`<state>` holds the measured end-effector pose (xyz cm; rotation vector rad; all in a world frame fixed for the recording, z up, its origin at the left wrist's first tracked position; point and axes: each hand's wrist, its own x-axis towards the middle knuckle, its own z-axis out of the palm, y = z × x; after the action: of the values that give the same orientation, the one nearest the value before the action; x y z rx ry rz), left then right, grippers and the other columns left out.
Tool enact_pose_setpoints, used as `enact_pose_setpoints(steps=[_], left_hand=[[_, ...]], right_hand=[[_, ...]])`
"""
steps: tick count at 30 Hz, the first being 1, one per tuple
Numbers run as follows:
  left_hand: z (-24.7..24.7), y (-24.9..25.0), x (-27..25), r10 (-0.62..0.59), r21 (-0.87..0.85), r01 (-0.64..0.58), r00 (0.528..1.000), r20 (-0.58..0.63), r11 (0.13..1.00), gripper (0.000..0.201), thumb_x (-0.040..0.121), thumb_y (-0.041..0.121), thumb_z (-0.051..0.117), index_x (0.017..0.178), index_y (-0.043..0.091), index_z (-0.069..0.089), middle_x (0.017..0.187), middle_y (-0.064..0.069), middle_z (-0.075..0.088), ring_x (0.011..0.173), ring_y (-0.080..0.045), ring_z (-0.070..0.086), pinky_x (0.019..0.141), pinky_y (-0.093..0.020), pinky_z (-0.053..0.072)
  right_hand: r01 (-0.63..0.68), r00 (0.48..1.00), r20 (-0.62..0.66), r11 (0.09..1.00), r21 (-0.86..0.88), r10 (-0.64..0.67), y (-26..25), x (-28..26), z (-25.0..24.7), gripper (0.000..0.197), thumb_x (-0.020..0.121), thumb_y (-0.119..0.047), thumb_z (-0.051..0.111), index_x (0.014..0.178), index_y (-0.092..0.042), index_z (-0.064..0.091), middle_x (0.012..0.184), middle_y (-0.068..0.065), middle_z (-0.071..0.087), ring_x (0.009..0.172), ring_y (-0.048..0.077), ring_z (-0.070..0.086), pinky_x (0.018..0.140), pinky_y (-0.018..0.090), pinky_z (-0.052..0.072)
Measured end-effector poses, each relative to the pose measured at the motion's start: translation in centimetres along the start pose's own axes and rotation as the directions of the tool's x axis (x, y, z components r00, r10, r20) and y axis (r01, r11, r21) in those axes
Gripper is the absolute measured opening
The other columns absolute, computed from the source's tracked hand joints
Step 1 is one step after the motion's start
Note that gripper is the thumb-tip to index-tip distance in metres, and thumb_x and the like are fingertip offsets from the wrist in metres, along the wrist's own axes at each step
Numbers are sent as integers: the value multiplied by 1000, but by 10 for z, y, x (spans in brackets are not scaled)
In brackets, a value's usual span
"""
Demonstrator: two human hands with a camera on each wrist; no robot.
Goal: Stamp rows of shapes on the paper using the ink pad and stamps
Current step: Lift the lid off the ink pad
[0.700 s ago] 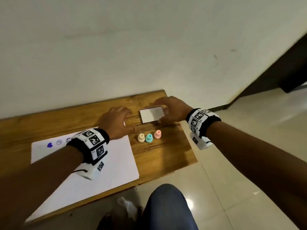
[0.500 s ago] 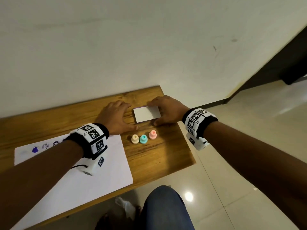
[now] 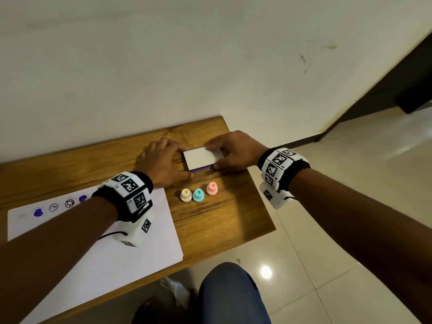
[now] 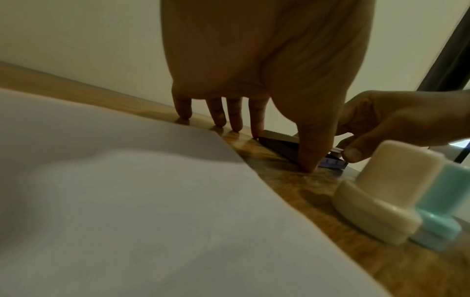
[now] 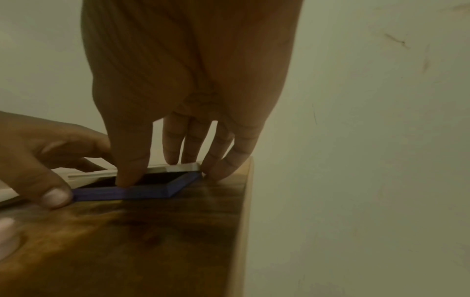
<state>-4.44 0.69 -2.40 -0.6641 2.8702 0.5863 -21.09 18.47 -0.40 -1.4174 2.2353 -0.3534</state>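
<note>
The ink pad stands at the back right of the wooden table (image 3: 217, 220), with a white lid (image 3: 202, 157) over a purple base (image 3: 201, 169). My left hand (image 3: 163, 163) pinches the base's left end between thumb and forefinger. My right hand (image 3: 233, 150) grips the lid by its right end. In the right wrist view the lid (image 5: 178, 166) is raised off the base (image 5: 142, 193), showing the dark pad inside. Three stamps stand upright in front: cream (image 3: 186, 195), teal (image 3: 198, 195) and pink (image 3: 212, 188). The white paper (image 3: 105, 253) lies at the left with several purple stamped marks (image 3: 38, 212) along its top.
A pale wall runs right behind the table. The table's right edge (image 5: 244, 221) is just beside the ink pad, with tiled floor (image 3: 327, 230) below. My knee in blue jeans (image 3: 229, 293) is at the front edge. The cream stamp (image 4: 386, 191) stands close to my left wrist.
My left hand has closed in on the ink pad's left end. The lid has come up in my right hand, and the purple base now shows beneath it.
</note>
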Motion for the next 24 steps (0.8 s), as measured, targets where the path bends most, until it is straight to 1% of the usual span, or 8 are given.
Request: enact_pose_setpoints(steps=[6,8,10,13,14,18,22,24], left_hand=[[-2,2,0,-19,-34,20,999,26,999,79,62,60,79,130,34,49,139,4,40,130,-24,35,103,-43,33],[-2,3,-1,-25,-40,27,999,36,999,79,62,60,79,130,35,48,140,3,39,131,-24,34,103,-43,32],[-3,4,-1,-29,-40,31,999,43,999,78,62,60,79,130,35,48,142,3,38,132,-25,34,104,-44,32],[-5,5,-1,-30,-45,32,998,50,998,77,62,60,79,129,35,49,143,2,38,132,-25,34,104,-44,31],[-6,4,-2,-27,-50,30,998,48,998,77,62,60,79,129,35,49,143,2,38,133,-25,34,105,-44,32],[-6,3,-4,8,-64,-4,999,52,998,76,64,59,79,129,34,49,142,2,40,131,-25,35,108,-45,32],[-5,2,-6,18,-62,-15,999,45,998,76,66,59,77,132,35,48,143,2,39,132,-25,35,108,-43,33],[-4,2,-7,21,-64,-18,999,43,998,76,66,59,77,132,35,48,143,2,39,132,-25,35,108,-43,33]], right_hand=[[-45,999,14,982,184,43,-3,-2,-14,41,90,-31,69,131,-23,65,135,-5,64,125,14,57,107,32,43],[-32,998,-48,971,236,45,-4,-1,-21,30,95,-28,64,124,-22,70,123,-1,71,113,15,63,97,32,49],[2,983,-177,972,236,42,-2,2,-27,27,98,-28,60,119,-16,73,111,2,75,100,16,66,86,32,52],[2,939,-325,943,332,112,8,7,-37,25,100,-27,57,112,-13,74,90,-15,69,78,-4,62,70,18,47],[-8,929,-341,929,369,144,11,11,-40,24,101,-26,56,110,-14,73,86,-19,65,75,-6,61,69,17,46],[-56,945,-287,943,328,155,19,26,-44,25,103,-23,51,114,-10,70,85,-18,60,79,5,57,72,22,42],[-65,985,-144,978,196,95,14,51,-38,28,104,-22,47,122,-8,65,106,0,61,97,19,55,79,27,40],[-63,994,-77,987,147,75,10,63,-33,29,104,-23,47,124,-9,63,116,7,64,105,26,58,85,33,45]])
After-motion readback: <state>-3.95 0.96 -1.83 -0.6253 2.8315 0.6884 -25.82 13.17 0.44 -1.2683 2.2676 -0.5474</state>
